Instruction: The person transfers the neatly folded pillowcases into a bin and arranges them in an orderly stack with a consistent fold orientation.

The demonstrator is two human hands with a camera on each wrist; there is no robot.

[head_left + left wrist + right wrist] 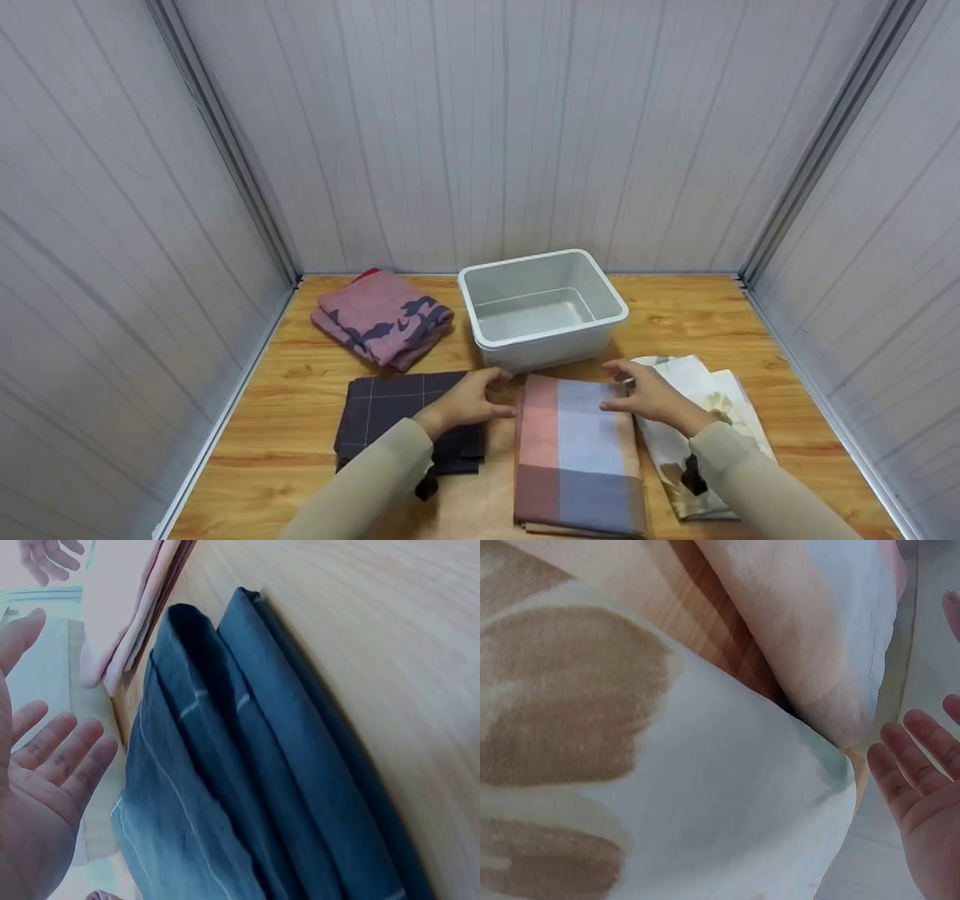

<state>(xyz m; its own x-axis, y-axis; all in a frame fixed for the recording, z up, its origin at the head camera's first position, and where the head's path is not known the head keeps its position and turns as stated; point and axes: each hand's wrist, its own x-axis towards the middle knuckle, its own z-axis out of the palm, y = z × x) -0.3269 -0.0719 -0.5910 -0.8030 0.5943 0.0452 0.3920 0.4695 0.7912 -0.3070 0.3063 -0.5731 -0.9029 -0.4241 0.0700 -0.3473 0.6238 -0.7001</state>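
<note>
My left hand (469,399) hangs over the right part of a folded dark checked cloth (382,412), fingers apart and holding nothing. In the left wrist view the same dark cloth (225,765) shows its stacked folds. Between my hands lies a folded cloth in pink, blue and grey blocks (577,450). My right hand (651,394), its fingers loosely spread and holding nothing, is above the gap between that cloth and a folded white cloth with a brown floral print (720,397). The right wrist view has the floral cloth (727,765) close up, with the right hand (930,802) beside it.
A light grey plastic tub (544,341) stands behind the cloths near the back wall, with nothing in it. To its left lies a folded mauve cloth with dark blue patches (386,319). Pale panel walls (465,135) enclose the wooden table (255,420) on three sides.
</note>
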